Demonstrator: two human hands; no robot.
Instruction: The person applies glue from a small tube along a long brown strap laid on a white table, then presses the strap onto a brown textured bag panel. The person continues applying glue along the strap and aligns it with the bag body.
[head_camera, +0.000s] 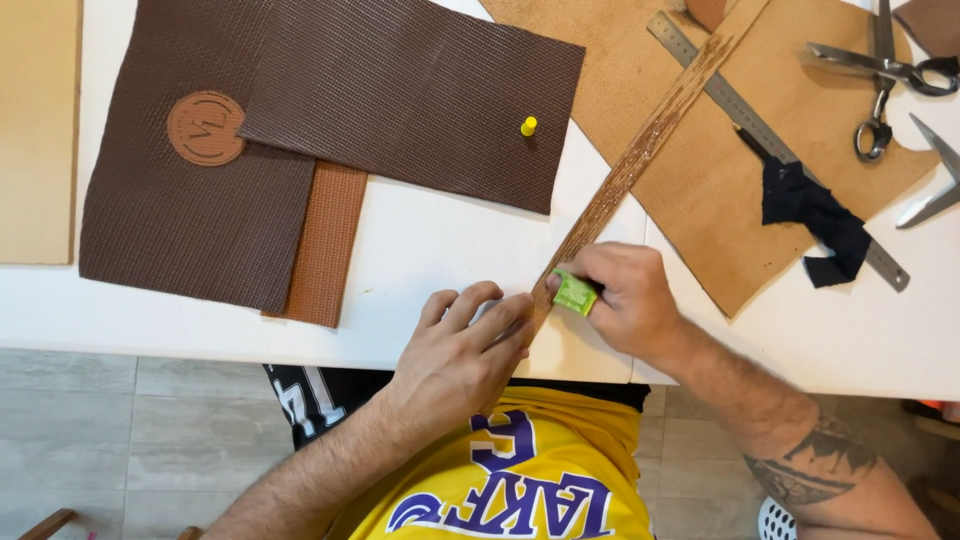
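A long narrow tan leather strip (640, 150) runs diagonally from the table's front edge toward the far right. My left hand (465, 345) lies flat with its fingers spread, pressing the strip's near end onto the white table (430, 240). My right hand (625, 295) grips a small green pad (575, 292) and holds it against the strip just beyond my left fingertips.
Two dark brown textured leather sheets (400, 90), one with a round embossed patch (205, 127), and an orange-brown strip (325, 240) lie at left. A yellow cap (528, 125), steel ruler (770, 140), black cloth (815, 215), scissors (885, 75) and a tan board (720, 170) sit at right.
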